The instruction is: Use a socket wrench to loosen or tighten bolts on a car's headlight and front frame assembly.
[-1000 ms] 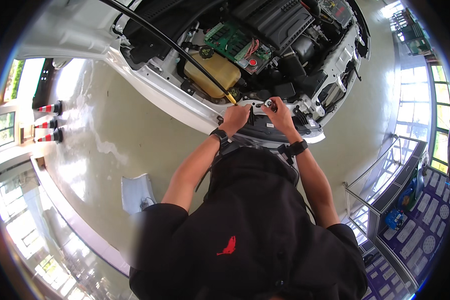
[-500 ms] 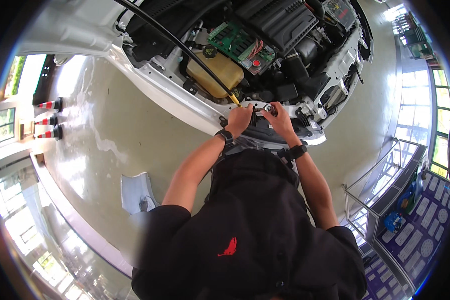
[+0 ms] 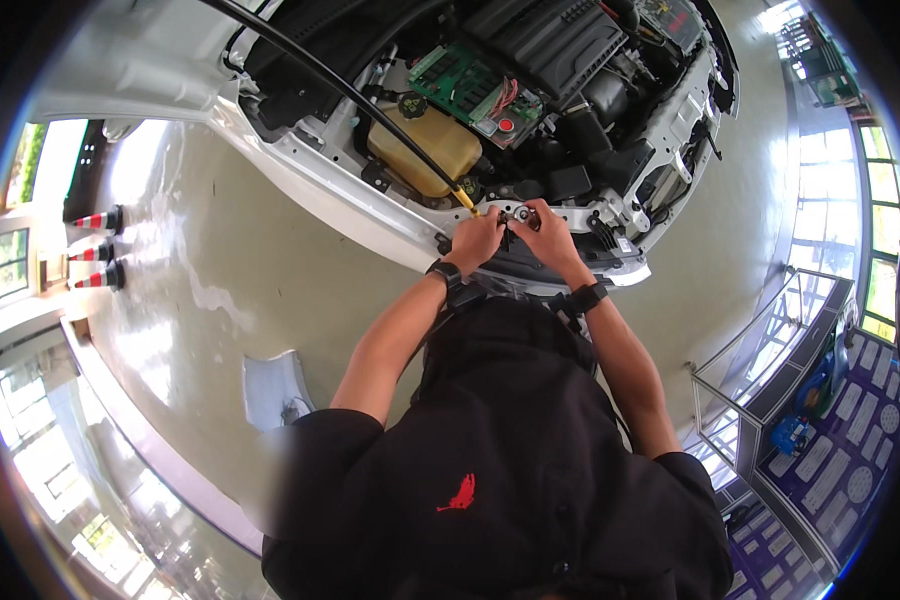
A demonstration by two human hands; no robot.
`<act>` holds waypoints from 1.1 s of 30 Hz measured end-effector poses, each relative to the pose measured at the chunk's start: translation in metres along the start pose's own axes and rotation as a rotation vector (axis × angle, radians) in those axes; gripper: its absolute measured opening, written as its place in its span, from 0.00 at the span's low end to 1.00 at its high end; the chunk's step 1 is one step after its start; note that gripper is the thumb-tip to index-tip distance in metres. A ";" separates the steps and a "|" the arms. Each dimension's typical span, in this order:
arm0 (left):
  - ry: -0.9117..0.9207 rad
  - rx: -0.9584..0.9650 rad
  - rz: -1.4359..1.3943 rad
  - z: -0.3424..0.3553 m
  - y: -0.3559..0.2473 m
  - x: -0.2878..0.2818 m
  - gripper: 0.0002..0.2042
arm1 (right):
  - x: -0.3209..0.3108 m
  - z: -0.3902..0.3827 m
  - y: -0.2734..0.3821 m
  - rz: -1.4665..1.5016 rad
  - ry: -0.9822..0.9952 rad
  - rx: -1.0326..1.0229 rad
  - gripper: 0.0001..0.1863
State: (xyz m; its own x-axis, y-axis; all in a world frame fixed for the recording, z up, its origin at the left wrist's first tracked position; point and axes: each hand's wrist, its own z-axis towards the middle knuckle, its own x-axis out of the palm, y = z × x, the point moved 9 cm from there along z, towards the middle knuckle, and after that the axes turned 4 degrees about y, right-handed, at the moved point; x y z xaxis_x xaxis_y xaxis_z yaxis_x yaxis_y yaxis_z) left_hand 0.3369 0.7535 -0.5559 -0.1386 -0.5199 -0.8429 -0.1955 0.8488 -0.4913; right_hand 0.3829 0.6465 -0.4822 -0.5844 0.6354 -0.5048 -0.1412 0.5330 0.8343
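Tank (image 3: 448,148) stands capped, contents unclear, near right hand (image 3: 548,237) holding metal tool (image 3: 523,214).

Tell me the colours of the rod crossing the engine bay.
The rod is black, with a yellow lower end by the left hand; head view.

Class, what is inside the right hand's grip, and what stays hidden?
The right hand holds a round-headed metallic tool; its head shows close to the left hand. The rest is covered by the hand, so its full length cannot be seen.
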 end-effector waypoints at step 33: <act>-0.122 0.063 -0.347 -0.005 -0.005 -0.015 0.09 | 0.024 0.013 0.046 -0.643 0.238 -0.410 0.22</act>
State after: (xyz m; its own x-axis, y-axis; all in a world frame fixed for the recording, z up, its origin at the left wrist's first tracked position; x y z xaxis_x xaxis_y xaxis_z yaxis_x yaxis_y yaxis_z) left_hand 0.3352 0.7565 -0.5394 0.0428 -0.7655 -0.6420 -0.1500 0.6304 -0.7617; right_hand 0.3723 0.6935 -0.4584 -0.4371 0.1126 -0.8923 -0.7638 0.4774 0.4344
